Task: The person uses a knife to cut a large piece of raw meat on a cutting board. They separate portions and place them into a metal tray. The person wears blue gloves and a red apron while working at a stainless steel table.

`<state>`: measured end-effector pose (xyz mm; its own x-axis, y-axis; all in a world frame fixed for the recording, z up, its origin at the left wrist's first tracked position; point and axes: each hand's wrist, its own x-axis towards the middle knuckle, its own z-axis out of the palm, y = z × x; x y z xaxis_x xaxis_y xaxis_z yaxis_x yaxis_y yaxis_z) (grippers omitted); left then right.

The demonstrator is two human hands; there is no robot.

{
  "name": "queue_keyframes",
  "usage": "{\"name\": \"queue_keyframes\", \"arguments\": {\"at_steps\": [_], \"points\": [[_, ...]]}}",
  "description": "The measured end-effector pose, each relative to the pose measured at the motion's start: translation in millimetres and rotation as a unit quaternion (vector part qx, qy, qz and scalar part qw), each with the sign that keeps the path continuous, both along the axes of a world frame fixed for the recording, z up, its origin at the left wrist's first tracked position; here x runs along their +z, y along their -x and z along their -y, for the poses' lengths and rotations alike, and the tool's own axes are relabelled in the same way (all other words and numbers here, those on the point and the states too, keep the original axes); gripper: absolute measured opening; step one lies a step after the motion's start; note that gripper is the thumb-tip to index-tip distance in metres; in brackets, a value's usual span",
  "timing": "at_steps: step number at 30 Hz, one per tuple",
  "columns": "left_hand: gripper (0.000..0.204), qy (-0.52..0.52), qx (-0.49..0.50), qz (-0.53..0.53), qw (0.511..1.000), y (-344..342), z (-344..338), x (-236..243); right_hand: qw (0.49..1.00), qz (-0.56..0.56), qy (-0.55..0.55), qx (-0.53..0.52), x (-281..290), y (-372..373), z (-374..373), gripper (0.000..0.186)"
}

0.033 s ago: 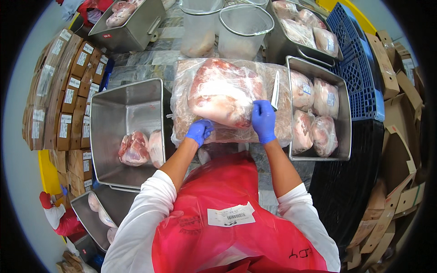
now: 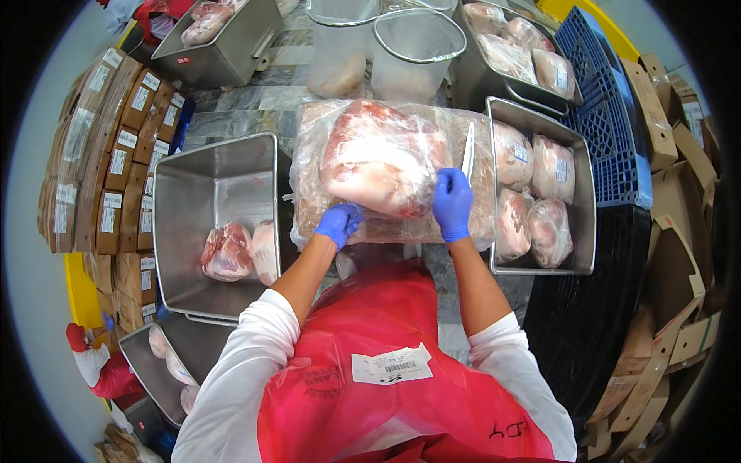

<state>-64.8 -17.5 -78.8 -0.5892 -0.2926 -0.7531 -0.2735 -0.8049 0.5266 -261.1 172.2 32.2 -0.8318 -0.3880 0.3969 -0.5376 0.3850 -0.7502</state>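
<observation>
A large raw cut of meat (image 2: 378, 158), in what looks like clear plastic, lies on a plastic-covered block (image 2: 309, 123) in front of me. At its near left edge, my blue-gloved left hand (image 2: 338, 224) has its fingers curled closed; what they pinch is hidden. My right hand (image 2: 453, 205), gloved too, is a fist just right of the meat. A knife (image 2: 468, 150) extends from that fist, its blade pointing away from me and its handle covered by the fingers.
A steel tub (image 2: 177, 201) with meat pieces stands left; another (image 2: 584, 224) on the right holds several bagged cuts. Clear bins (image 2: 417, 73) stand beyond the block. Cartons (image 2: 116, 162) are stacked left, a blue pallet (image 2: 606, 116) stands right. A person (image 2: 96, 363) is at lower left.
My right hand has shifted slightly right, turning over the knife handle. The left hand and the meat look unmoved.
</observation>
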Motion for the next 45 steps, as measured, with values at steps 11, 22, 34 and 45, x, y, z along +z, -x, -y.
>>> {"name": "queue_keyframes", "arguments": {"at_steps": [11,22,34,45], "points": [[0.015,-0.054,0.074,0.000,0.996,1,3,2,0.967,-0.091,-0.174,0.161,6,-10,42,0.015],[0.015,0.084,-0.056,0.043,0.994,18,-12,31,0.993,0.041,-0.109,0.034,5,21,56,0.017],[0.026,0.230,-0.180,0.086,0.953,10,-16,26,0.917,-0.121,-0.203,0.321,20,5,130,0.013],[0.044,0.562,-0.195,-0.027,0.803,20,-32,-74,0.689,-0.063,-0.718,-0.075,-48,250,-89,0.025]]}}
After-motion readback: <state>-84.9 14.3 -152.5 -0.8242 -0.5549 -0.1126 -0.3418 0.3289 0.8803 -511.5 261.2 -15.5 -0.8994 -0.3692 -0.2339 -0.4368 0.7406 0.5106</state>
